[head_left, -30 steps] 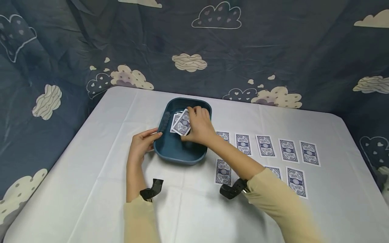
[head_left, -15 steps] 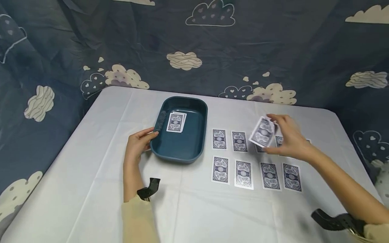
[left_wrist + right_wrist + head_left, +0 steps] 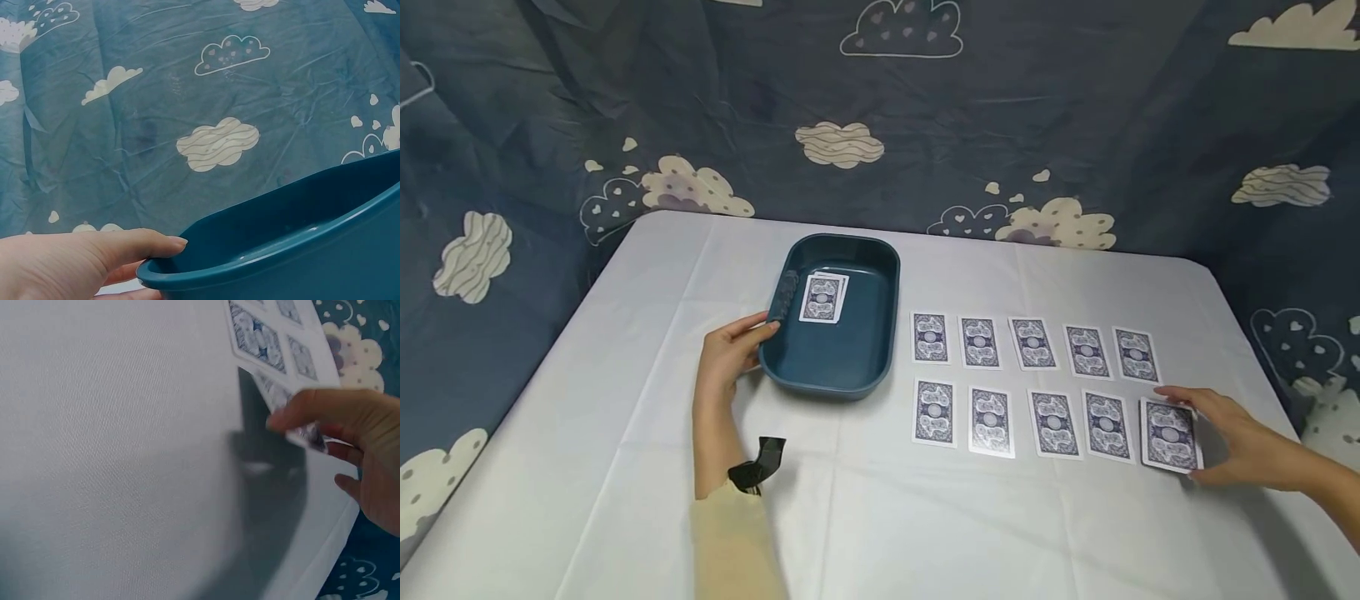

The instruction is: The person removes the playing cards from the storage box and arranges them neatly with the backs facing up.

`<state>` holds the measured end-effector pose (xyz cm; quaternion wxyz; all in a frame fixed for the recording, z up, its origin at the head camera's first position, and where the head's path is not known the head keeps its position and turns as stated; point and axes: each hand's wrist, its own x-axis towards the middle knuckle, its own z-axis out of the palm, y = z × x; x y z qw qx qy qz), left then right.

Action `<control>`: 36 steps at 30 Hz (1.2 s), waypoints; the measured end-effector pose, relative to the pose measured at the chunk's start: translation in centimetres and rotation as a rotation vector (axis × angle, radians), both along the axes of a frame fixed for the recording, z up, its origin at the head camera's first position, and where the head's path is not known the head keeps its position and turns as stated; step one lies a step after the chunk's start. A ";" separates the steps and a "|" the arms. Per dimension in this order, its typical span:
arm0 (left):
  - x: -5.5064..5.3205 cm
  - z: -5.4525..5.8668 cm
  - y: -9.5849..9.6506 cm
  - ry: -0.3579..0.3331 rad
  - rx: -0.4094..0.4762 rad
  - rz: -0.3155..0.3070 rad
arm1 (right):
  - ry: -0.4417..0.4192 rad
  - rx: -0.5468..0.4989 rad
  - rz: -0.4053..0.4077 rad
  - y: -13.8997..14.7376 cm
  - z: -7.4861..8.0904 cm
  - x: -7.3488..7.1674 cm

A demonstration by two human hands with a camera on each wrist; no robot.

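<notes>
My left hand (image 3: 730, 354) holds the left rim of a dark teal tray (image 3: 823, 383). In the left wrist view, the thumb lies over the rim and fingers are below it. Inside the tray is a small overlapping pile of playing cards (image 3: 822, 298), backs up. At the right end of the front row, my right hand (image 3: 1251, 442) grips a playing card (image 3: 1170, 435), back up, by its short edges. A second white edge shows along its left side. In the right wrist view, this card (image 3: 275, 390) is tilted and partly hidden by the fingers.
Right of the tray, face-down playing cards lie in two rows: a back row (image 3: 1032, 343) and a front row (image 3: 1055, 423). A white cloth (image 3: 647, 500) covers the table. Behind it hangs a dark curtain (image 3: 737, 75) with cloud prints.
My right hand has moved from over the tray, across the back row, to the front row's right end with the card. The left hand stays on the tray rim. The head view shifts slightly.
</notes>
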<state>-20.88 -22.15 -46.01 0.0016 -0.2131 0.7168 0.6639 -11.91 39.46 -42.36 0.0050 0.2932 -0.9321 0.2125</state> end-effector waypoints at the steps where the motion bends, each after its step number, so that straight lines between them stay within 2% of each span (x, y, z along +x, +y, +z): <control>1: 0.1 0.2 0.0 -0.003 -0.005 -0.007 | -0.001 0.002 0.021 0.1 -0.3 -0.1; 3: 0.3 0.9 0.1 -0.016 -0.006 -0.017 | -0.012 0.021 0.033 0.3 -0.8 -0.2; 6: 0.5 1.6 0.4 -0.029 -0.018 -0.022 | -0.047 0.058 0.004 0.5 -1.1 -0.4; 7: 0.5 1.5 0.3 -0.027 -0.020 -0.022 | -0.058 0.066 -0.008 0.5 -1.1 -0.4; 12: -0.6 -1.1 -0.4 0.007 -0.026 0.006 | -0.087 0.098 -0.048 0.5 -1.1 -0.3; 17: -0.9 -1.7 -0.6 0.011 -0.036 0.012 | -0.094 0.106 -0.066 0.4 -1.2 -0.1; 20: -0.7 -1.3 -0.3 0.007 -0.034 0.018 | -0.094 0.092 -0.055 0.4 -1.2 0.0; 22: -0.4 -0.7 0.0 0.003 -0.029 0.011 | -0.092 0.100 -0.076 0.3 -1.2 0.2; 26: 0.1 0.5 0.3 0.009 -0.004 -0.014 | -0.098 0.117 -0.187 -0.4 -0.2 0.0; 28: 0.1 0.7 0.3 0.010 0.001 -0.023 | -0.089 0.113 -0.236 -1.1 0.7 -0.6; 31: 0.3 0.9 0.2 0.005 0.007 -0.011 | -0.059 0.123 -0.285 -3.2 2.0 -2.3; 36: 0.8 2.0 0.4 -0.013 0.018 -0.015 | 0.007 0.109 -0.302 -9.2 3.6 -5.7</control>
